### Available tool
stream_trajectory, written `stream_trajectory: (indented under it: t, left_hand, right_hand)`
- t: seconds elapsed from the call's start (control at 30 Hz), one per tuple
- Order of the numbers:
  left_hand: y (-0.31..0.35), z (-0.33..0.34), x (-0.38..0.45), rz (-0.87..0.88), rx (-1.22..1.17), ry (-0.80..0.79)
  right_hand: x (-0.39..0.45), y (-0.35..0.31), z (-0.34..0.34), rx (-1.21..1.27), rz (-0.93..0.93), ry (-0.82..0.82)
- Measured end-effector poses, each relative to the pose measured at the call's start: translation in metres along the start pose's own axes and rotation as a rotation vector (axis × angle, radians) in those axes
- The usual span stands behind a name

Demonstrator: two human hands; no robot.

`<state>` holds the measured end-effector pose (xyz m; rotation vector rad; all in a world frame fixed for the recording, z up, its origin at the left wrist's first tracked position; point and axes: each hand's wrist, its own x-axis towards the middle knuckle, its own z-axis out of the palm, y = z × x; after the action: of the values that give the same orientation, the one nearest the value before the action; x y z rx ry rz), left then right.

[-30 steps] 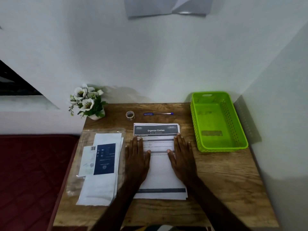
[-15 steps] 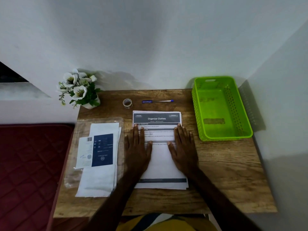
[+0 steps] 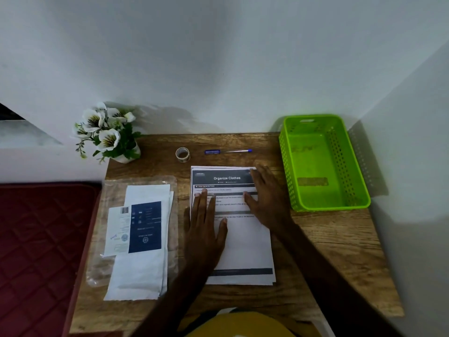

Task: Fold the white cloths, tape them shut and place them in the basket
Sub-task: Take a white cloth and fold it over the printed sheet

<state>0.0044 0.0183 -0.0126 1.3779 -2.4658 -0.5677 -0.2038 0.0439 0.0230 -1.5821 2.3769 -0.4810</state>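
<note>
Folded white cloths [image 3: 139, 276] lie stacked at the table's left on a clear plastic bag, with a dark blue label card [image 3: 145, 227] on top. A small roll of tape [image 3: 182, 154] stands near the back edge. The green perforated basket [image 3: 359, 181] sits at the right, with nothing in it. My left hand [image 3: 206, 229] lies flat, fingers spread, on a printed sheet [image 3: 245, 249] headed "Organize Clothes". My right hand [image 3: 267, 198] rests flat over the sheet's upper right part, fingers apart. Neither hand holds anything.
A blue pen [image 3: 228, 151] lies behind the sheet. A pot of white artificial flowers [image 3: 107, 135] stands at the back left corner. A red quilted mattress [image 3: 36, 251] adjoins the wooden table [image 3: 328, 251] on the left. Walls close off the back and right.
My right hand has slid up and to the right, toward the sheet's top right corner. The left hand stays flat on the sheet. The camera view has shifted.
</note>
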Motion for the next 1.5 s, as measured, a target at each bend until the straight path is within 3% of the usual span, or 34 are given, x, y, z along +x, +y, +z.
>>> stream_trajectory:
  t: [0.27,0.47,0.7,0.93,1.2,1.5]
  left_hand:
    - [-0.009,-0.004,-0.03,0.065,-0.045,0.02]
    - [-0.026,-0.013,-0.033,0.186,0.031,-0.105]
    - [-0.03,-0.007,-0.035,0.249,0.107,-0.119]
    - [-0.028,-0.006,-0.035,0.26,0.162,-0.117]
    - [-0.024,-0.011,-0.034,0.221,0.108,-0.139]
    - [-0.025,-0.019,-0.037,0.309,-0.07,0.223]
  right_hand:
    - [0.034,0.009,-0.011,0.002,0.075,-0.138]
    - [0.047,0.008,-0.021,-0.036,0.1,-0.248]
    - [0.046,0.007,-0.023,-0.027,0.091,-0.241]
    - [0.04,0.01,-0.014,0.043,0.028,-0.115]
    - [0.026,0.013,-0.003,0.047,-0.161,0.239]
    - [-0.014,0.021,0.007,0.064,-0.356,0.303]
